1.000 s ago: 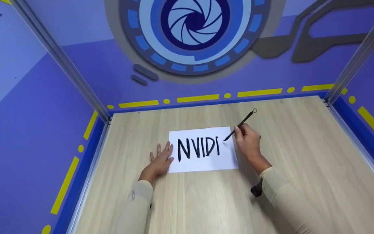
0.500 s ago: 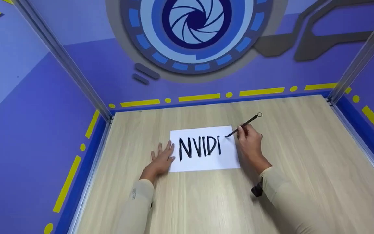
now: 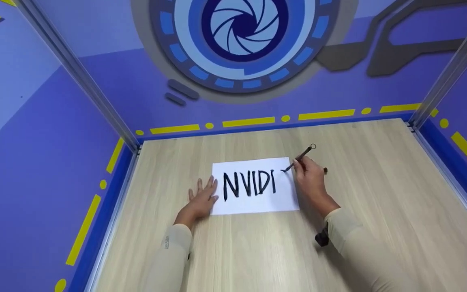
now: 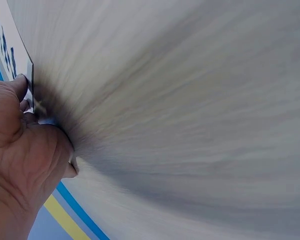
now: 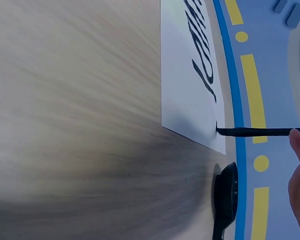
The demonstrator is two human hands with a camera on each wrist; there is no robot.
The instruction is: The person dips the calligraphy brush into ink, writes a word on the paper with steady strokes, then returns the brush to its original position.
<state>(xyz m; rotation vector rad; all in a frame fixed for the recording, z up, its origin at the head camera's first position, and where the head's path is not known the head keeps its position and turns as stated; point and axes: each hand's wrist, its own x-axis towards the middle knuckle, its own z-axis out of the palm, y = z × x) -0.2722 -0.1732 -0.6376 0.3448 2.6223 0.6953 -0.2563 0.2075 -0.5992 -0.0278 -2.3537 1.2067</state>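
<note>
A white sheet of paper (image 3: 253, 205) lies on the wooden table, bearing the thick black strokes "NVIDI". My left hand (image 3: 202, 199) rests with spread fingers on the sheet's left edge; the left wrist view shows its thumb side (image 4: 27, 145) by the paper's corner. Between thumb and fingers my right hand (image 3: 310, 174) pinches a dark, slim ink brush (image 3: 303, 154) with a loop at its top end. The brush leans up to the right. Its tip (image 5: 221, 131) meets the paper near the upper right corner, to the right of the last letter, beside a small dark mark.
A black, spoon-shaped object (image 5: 226, 195) lies on the table (image 3: 249, 251) just right of the paper; my right hand mostly hides it in the head view. Printed blue-purple panels (image 3: 108, 89) wall in the table at the back and both sides.
Over the last second the brush tip has shifted slightly up and right on the paper. Lately the brush's top end has swung left. The left hand stays in place.
</note>
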